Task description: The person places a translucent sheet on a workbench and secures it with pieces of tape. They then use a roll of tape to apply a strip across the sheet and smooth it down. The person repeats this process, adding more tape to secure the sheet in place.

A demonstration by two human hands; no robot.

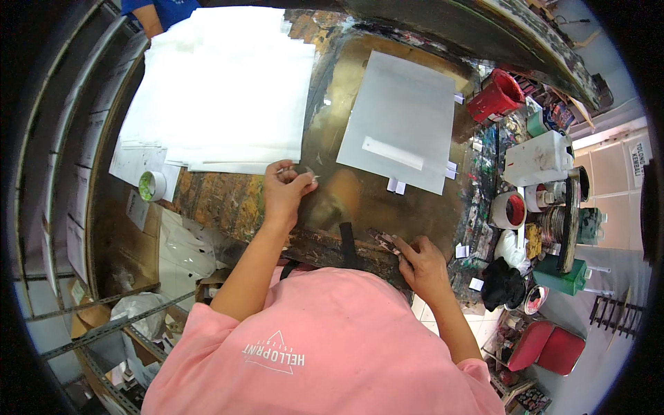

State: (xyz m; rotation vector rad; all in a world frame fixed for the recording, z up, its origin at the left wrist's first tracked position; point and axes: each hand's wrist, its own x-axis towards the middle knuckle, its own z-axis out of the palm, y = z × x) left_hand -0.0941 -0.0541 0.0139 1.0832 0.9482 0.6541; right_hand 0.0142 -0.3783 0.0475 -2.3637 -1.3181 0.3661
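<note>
My left hand (282, 197) is over the table just below a large stack of white sheets (228, 83). Its thumb and fingers pinch a small pale scrap, too small to name. My right hand (423, 266) is at the table's near edge. Its fingers close about one end of a short, dark, patchy object (380, 239) whose kind I cannot make out. Ahead of it a single pale sheet (401, 104) lies on the brownish, shiny table surface (415, 207). A white strip (392, 153) lies on the sheet's lower part, and small white tabs (396, 185) stick out along its edges.
A red bucket (496, 95), a white container (538, 159), paint tubs (509, 210) and a green bottle (559, 274) crowd the right side. A tape roll (152, 186) sits at the left corner. Shelving (79, 187) runs along the left. Another person's blue sleeve (173, 10) shows at the far left.
</note>
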